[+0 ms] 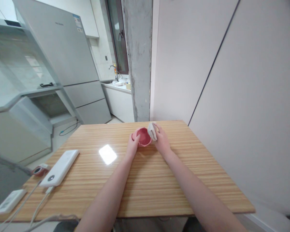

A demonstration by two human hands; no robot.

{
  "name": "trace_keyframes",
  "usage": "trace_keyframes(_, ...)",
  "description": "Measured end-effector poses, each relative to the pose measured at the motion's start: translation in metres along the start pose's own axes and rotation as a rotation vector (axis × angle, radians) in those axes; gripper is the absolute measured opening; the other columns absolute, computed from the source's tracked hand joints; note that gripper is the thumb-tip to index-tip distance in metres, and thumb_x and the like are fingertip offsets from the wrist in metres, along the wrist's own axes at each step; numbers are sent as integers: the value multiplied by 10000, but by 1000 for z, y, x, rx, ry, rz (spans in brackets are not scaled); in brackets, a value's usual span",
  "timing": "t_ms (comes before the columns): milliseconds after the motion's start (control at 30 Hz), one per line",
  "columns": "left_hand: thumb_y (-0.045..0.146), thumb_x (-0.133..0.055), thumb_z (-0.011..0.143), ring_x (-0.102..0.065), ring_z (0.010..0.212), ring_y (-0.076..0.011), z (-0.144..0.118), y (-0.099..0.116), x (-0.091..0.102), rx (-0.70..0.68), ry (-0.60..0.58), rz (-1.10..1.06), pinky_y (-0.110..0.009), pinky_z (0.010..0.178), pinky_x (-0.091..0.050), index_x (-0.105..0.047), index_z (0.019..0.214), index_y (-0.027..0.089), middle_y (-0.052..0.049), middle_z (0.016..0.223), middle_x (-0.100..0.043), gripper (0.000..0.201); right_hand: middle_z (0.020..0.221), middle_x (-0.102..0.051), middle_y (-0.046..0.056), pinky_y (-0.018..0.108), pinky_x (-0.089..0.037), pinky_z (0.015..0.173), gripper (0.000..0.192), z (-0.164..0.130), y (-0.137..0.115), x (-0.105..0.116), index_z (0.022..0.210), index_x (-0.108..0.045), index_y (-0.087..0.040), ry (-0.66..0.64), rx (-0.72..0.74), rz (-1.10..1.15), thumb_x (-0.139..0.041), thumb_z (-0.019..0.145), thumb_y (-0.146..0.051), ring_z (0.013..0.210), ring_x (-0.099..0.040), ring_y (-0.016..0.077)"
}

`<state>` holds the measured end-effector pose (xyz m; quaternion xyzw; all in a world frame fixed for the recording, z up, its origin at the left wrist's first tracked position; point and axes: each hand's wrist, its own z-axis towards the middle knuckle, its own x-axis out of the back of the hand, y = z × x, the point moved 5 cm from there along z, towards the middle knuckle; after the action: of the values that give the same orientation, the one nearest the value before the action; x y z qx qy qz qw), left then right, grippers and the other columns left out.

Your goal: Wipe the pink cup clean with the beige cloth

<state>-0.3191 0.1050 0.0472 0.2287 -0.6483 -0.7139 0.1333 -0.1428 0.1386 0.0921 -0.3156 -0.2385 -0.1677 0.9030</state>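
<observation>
A small pink bowl (143, 136) rests on the wooden table (140, 180), toward its far side. My left hand (132, 145) grips the bowl's left rim, thumb over the edge. My right hand (161, 139) holds a crumpled white cloth (151, 130) against the bowl's right rim. Both forearms reach forward across the tabletop.
At the table's left edge lie a white power bank (61, 167) with cables, a small white device (9, 201) and a small red-rimmed object (40, 169). A plain wall runs along the right side. A concrete pillar (138, 58), a fridge (62, 54) and a sink counter (118, 84) stand beyond.
</observation>
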Motion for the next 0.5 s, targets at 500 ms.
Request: trace_keyframes(500,411,-703,724,-644,738,-144,-5,4,0,163,97,-312,-274,634,-535,-468,1024,208,-49,943,-634,431,1374,-450,123,430,-331,1106,571,-12,-35,-39,1261,-520,-176,-288,91,95,-492,711,-25,1294,-402,239)
